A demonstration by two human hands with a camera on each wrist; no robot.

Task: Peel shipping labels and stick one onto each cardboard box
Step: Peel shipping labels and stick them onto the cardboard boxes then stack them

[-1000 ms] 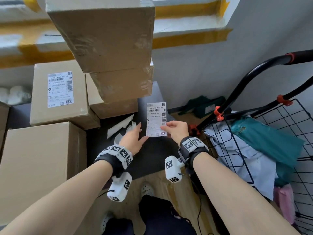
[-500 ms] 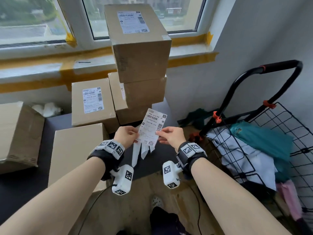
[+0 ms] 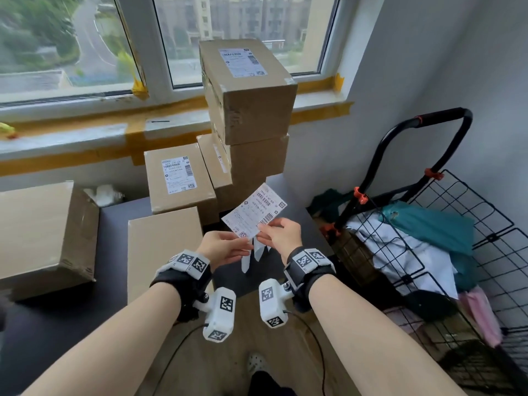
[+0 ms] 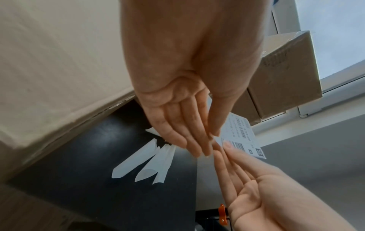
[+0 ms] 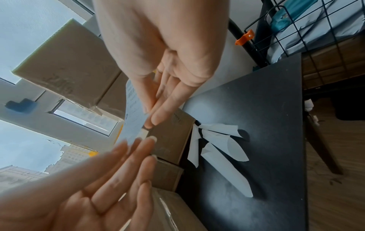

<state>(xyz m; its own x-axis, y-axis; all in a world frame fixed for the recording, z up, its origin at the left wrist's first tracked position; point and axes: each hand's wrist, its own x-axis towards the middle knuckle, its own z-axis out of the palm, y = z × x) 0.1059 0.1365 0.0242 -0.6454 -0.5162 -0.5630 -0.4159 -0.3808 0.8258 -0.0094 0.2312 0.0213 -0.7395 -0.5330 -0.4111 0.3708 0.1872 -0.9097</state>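
I hold a white shipping label (image 3: 254, 214) in the air over the black table, tilted with its top to the right. My left hand (image 3: 245, 248) pinches its near corner and my right hand (image 3: 261, 230) pinches its lower right edge. The left wrist view shows the left hand (image 4: 211, 143) with thumb against fingers on the label (image 4: 242, 137). In the right wrist view the right hand (image 5: 150, 118) nips the label (image 5: 132, 115). A bare cardboard box (image 3: 163, 247) lies just left of my hands. Behind stand a labelled box (image 3: 178, 178) and a stack with a labelled top box (image 3: 248, 90).
Several peeled backing strips (image 3: 255, 252) lie on the black table (image 3: 123, 215) under my hands. A large box (image 3: 43, 232) sits tilted at the left. A black wire trolley (image 3: 428, 252) full of cloths stands at the right. The window sill runs behind the boxes.
The label has turned from upright to slanted, top to the right. My left hand has closed on its near corner. The head view has lifted and now shows the window.
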